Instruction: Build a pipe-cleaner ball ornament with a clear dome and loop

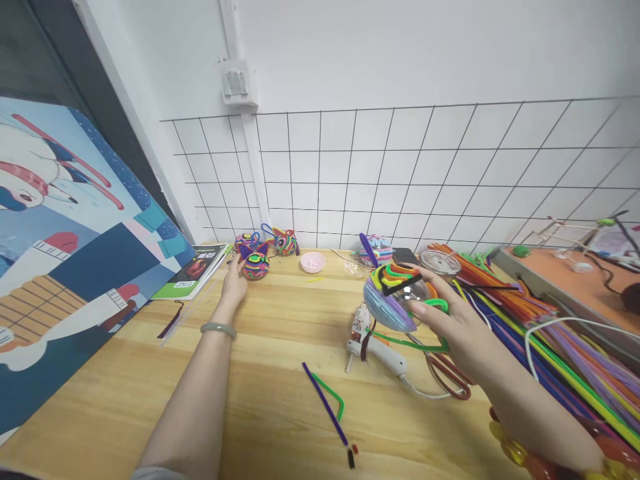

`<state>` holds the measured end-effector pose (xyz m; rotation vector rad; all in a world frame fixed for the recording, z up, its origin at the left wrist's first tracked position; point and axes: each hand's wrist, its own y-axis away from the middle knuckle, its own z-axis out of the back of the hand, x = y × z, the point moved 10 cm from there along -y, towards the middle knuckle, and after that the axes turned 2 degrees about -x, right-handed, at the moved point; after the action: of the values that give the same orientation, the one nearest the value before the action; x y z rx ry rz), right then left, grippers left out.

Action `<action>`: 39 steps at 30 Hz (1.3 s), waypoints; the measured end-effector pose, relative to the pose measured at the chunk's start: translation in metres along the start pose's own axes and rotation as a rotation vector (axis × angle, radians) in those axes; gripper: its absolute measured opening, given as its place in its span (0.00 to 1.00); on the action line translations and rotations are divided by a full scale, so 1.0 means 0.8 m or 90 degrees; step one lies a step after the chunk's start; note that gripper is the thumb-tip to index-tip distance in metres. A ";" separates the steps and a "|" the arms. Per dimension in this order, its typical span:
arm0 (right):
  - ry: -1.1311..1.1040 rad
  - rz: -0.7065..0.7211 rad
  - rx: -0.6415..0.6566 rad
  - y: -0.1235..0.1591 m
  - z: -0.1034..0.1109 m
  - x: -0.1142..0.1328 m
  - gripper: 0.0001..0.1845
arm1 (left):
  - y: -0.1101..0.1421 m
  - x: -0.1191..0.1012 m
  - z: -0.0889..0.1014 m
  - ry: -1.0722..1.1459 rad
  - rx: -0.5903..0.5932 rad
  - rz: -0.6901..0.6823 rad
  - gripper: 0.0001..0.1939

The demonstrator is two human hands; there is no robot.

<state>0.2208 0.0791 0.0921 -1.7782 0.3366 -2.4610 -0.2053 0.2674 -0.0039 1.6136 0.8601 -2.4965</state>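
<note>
My right hand (453, 320) grips a clear ball partly wrapped in coloured pipe cleaners (387, 303). Its covered part is light blue and lilac, with yellow, orange, green and black strips on top. A purple pipe cleaner sticks up from it and a green one trails below my fingers. At the back left, my left hand (235, 283) has its fingers closed at the side of a round striped pipe-cleaner ornament (256, 265) with purple pointed ears. My fingertips there are partly hidden. Two similar ornaments, one a striped fish-like figure (285, 241), sit just behind it.
A white glue gun (383, 353) lies below my right hand, its cord curling right. Bundled pipe cleaners (565, 347) cover the right side. A pink bowl (313, 262) stands at the back. Loose purple and green pipe cleaners (325, 403) lie in front. A picture board (75, 253) leans left.
</note>
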 end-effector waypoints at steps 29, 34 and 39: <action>0.030 0.059 -0.042 0.009 0.003 0.034 0.31 | 0.011 -0.132 0.070 0.229 -0.264 0.011 0.25; -0.008 0.041 -0.040 0.011 0.000 0.032 0.34 | 0.073 -0.248 -0.019 0.396 0.047 -0.032 0.25; -0.047 0.040 -0.007 0.011 -0.008 0.034 0.32 | 0.226 -0.316 -0.142 0.532 0.622 0.164 0.39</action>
<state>0.2060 0.0659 0.1131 -1.8282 0.3939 -2.3497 0.0631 0.1050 0.1015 2.8529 -0.7374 -2.0750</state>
